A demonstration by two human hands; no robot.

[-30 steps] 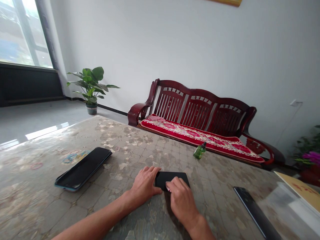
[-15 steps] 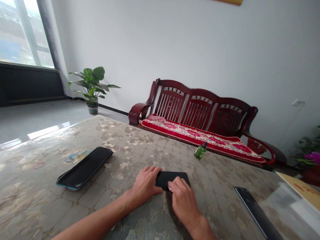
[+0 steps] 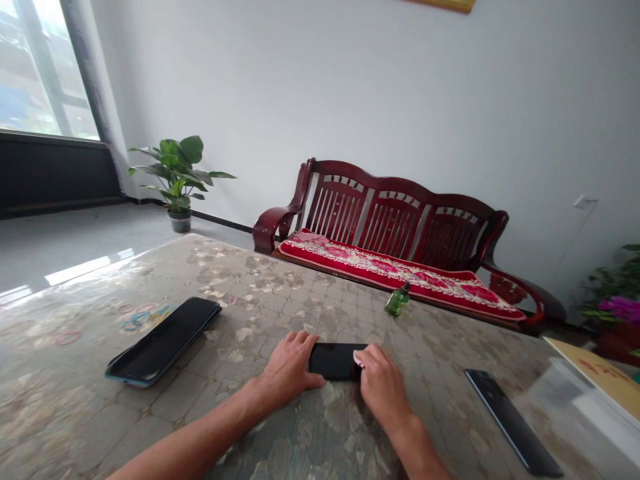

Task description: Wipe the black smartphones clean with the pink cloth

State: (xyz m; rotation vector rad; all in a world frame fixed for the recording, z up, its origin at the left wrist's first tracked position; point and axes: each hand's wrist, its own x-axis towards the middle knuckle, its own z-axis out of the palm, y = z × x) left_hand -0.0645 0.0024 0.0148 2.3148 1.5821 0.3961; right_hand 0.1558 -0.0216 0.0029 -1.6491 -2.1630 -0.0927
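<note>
1. Count: 3 dark phone-like slabs on the bench. 1 small black phone btwn the hands, 1 larger phone w/ teal edge to the left, 1 slim black phone to the right. Also 1 green bottle, a few coloured rubber bands, 2 hands.
2. Small black phone: flat rectangle, glossy black face up, rounded corners, screen dark. Lies flat on the bench near its middle, just ahead of the person, long side across the view.
3. Left hand: palm down, fingers on the phone's left end, thumb along the near edge; touching it, not closed round it.
4. Right hand: palm down at the phone's right end, fingertips over that corner. Hands close together, the phone spanning the gap btwn them; neither lifts it.
5. Larger phone: well apart from the left hand, lying at an angle, screen up and dark.
6. Slim black phone: near the right forearm, not touched, angled toward the bench's near right corner.
7. Green bottle: upright near the far bench edge, beyond the hands.
8. Behind: 1 red wooden sofa w/ red patterned cushion, 1 potted plant by the window.
</note>
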